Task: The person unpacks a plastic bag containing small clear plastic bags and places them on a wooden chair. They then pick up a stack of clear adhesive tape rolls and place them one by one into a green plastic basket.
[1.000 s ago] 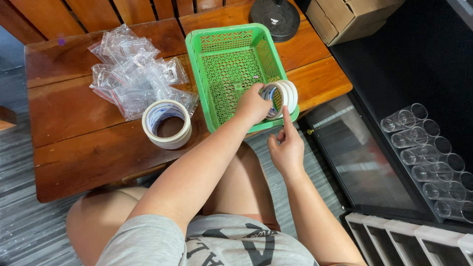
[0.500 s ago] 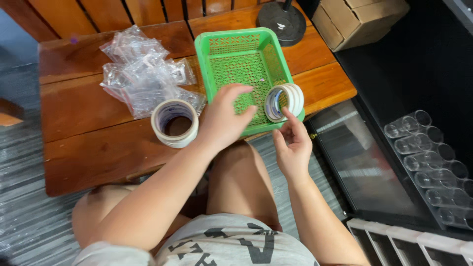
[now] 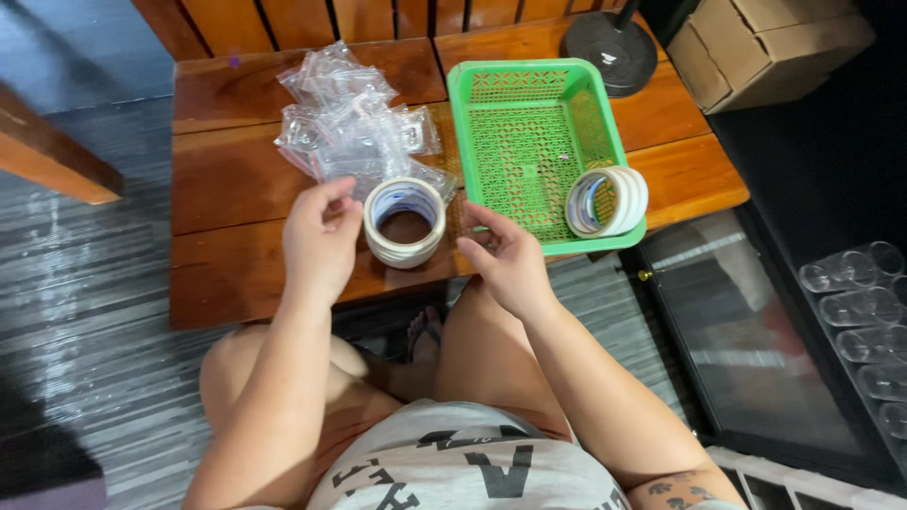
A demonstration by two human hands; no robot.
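1. Left hand (image 3: 319,241): fingers loosely curled, holding nothing, thumb and fingertips just left of the near tape roll (image 3: 404,223); contact with its rim not discernible.
2. Right hand (image 3: 508,260): fingers spread and lax, empty, just right of the same roll and near the front left corner of the green basket (image 3: 491,85); not touching either.
3. Near tape roll: wide, cream-coloured, lying flat on the wooden surface (image 3: 236,189) between the two hands, hollow core facing up.
4. Heap of clear plastic bags (image 3: 350,123): crumpled, on the surface just beyond the near tape roll, left of the basket.
5. Green basket: perforated, rectangular, on the right part of the surface.
6. Stack of thin tape rolls (image 3: 607,201): standing on edge, leaning in the near right corner of the basket.
7. Black round base (image 3: 609,52): at the far edge of the surface, beyond the basket.
8. Cardboard box (image 3: 765,42): far right, off the surface.
9. Clear plastic cups (image 3: 855,293): lying in a row at the right edge, below surface level.
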